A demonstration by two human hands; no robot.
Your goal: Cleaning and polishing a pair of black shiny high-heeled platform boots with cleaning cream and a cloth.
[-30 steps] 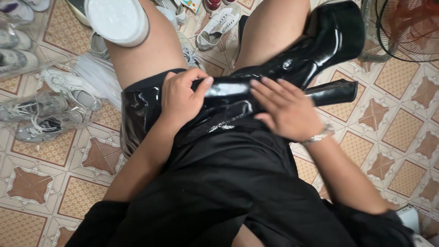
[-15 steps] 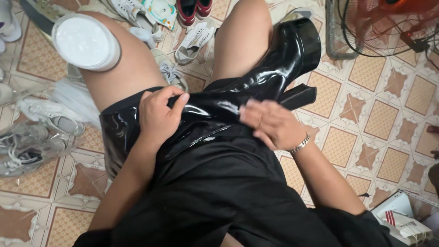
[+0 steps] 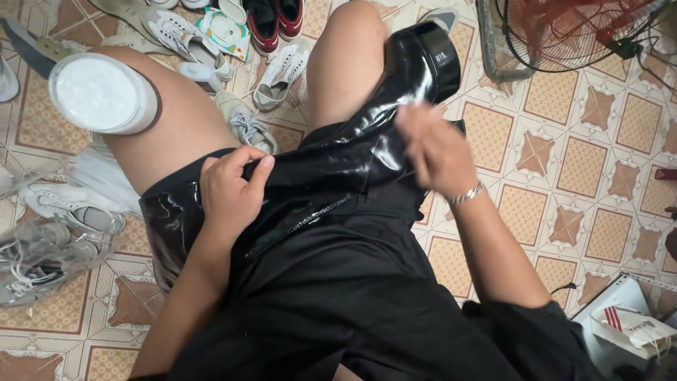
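The tall black patent boot (image 3: 352,152) lies across the seated person's lap, its thick platform sole pointing away toward the standing fan (image 3: 578,35) and its soft shaft trailing back over the black shorts. Measured from that boot, the left hand (image 3: 229,194) sits at the shaft's open end, fingers curled and thumb pinching a fold of the glossy material, so it is closed on the boot itself. The right hand (image 3: 434,144) is at the boot's ankle, just behind the platform; it is blurred, the fingers look half bent against the leather, and I cannot tell whether it actually grips or only presses. A silver bracelet (image 3: 467,195) circles that wrist. Beyond the boot's far side, a round white tub (image 3: 102,92) rests on the person's left knee, and past the toe a scatter of white sneakers (image 3: 278,74) covers the patterned tile floor (image 3: 585,162). To my eye the risk is in that tub: it is balanced on a bare knee, and any tug on the shaft that shifts the leg could tip it off. The slick patent surface could also slide out of a pinch grip, and the heavy sole would then drag the boot off the lap toward the fan's base.
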